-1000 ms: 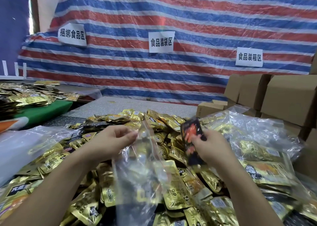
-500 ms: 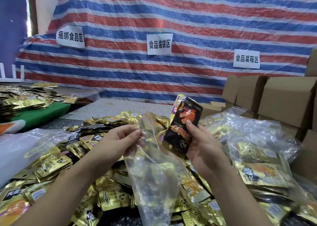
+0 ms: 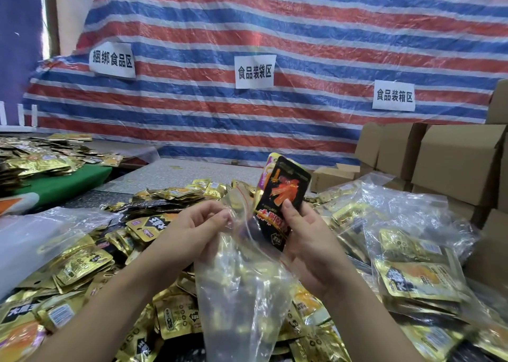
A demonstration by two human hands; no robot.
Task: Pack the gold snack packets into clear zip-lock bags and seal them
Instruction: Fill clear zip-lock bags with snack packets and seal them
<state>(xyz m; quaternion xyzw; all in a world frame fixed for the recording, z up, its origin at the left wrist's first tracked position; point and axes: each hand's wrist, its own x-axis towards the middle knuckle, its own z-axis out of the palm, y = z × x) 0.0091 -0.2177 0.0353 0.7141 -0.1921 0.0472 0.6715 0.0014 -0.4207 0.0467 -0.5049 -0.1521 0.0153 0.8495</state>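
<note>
We are at the loading step: our right hand (image 3: 310,240) grips a small stack of packets (image 3: 283,196) just above the bag (image 3: 242,279), whose mouth our left hand (image 3: 198,224) pinches open. Next, the stack must slide in cleanly. Around the bag, loose packets (image 3: 82,265) crowd the worktop; filled bags (image 3: 412,251) lie to its right.

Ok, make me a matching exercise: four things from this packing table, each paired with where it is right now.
Things:
1. black packet
2. clear zip-lock bag
3. cardboard boxes
4. green cloth

Places:
A. far left, under a second pile of packets
B. stacked at the right
C. gripped in the right hand
D. hanging from the left hand, mouth open

Pairs: 1-C, 2-D, 3-B, 4-A
</note>
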